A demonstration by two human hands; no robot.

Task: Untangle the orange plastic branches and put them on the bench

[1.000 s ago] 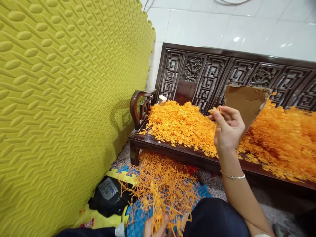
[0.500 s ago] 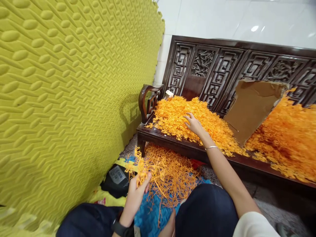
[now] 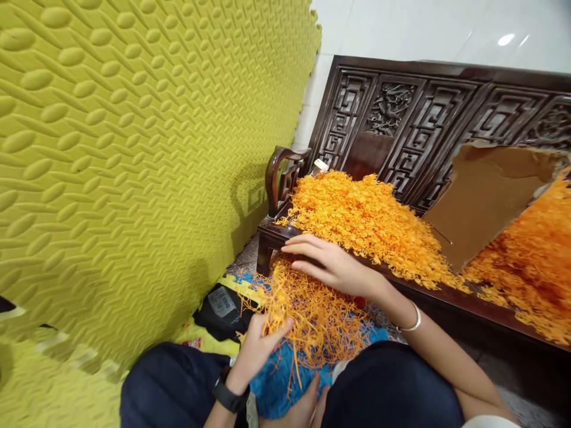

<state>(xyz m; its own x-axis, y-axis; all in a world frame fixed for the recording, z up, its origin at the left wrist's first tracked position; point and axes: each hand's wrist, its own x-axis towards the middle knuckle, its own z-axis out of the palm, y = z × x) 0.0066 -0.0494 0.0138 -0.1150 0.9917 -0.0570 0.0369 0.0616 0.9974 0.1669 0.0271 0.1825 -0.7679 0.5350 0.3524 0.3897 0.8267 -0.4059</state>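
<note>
Here left hand (image 3: 259,348) pinches orange strips (image 3: 312,309), no legible writing

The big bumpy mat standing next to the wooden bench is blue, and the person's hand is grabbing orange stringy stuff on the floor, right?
Not quite. In the head view the bumpy mat beside the wooden bench is yellow-green, not blue. The rest holds: the left hand grips orange stringy stuff piled on the floor.

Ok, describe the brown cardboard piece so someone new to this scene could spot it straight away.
Start at the dark carved wooden bench. Among the orange plastic bits heaped on its seat, the cardboard piece leans against the backrest. It is the only flat, plain brown sheet there.
</note>
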